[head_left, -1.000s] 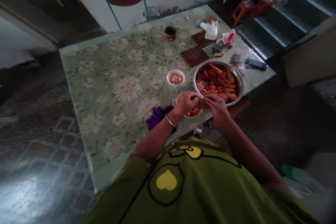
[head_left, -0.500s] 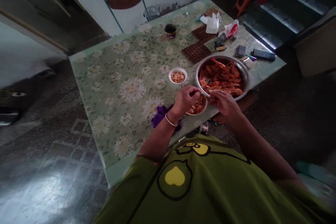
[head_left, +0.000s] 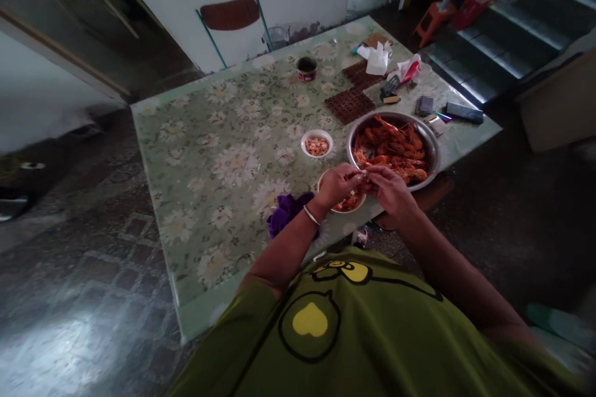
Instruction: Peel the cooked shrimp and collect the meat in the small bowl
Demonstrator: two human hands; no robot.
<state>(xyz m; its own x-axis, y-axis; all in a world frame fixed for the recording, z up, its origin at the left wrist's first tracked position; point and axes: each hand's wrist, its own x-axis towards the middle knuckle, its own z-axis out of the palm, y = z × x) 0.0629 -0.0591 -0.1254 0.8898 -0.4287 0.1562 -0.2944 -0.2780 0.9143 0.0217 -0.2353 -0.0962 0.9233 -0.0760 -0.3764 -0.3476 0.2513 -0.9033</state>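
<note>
Over a bowl of shells (head_left: 348, 210), my left hand (head_left: 339, 186) and my right hand (head_left: 390, 192) meet at the fingertips. Both are closed in a pinch on a small shrimp (head_left: 364, 172), mostly hidden by the fingers. A pale bit of it shows between them. Just behind my right hand stands a steel basin (head_left: 436, 158) full of whole red shrimp (head_left: 393, 139). Farther back to the left, a small white bowl (head_left: 302, 149) contains peeled shrimp (head_left: 317, 146). A purple cloth (head_left: 285, 214) lies left of my left wrist.
A flowered cloth covers the table (head_left: 205, 192). Toward its back are an open tin (head_left: 307, 69), brown woven mats (head_left: 350, 105), white tissue (head_left: 378, 61) and a dark oblong case (head_left: 464, 113). Beyond the far side stands a chair (head_left: 230, 13); an orange stool (head_left: 434, 23) is near the steps.
My hands have come together from slightly apart, the right moving left toward the left hand. The whole view has shifted a little, so the table sits lower in it.
</note>
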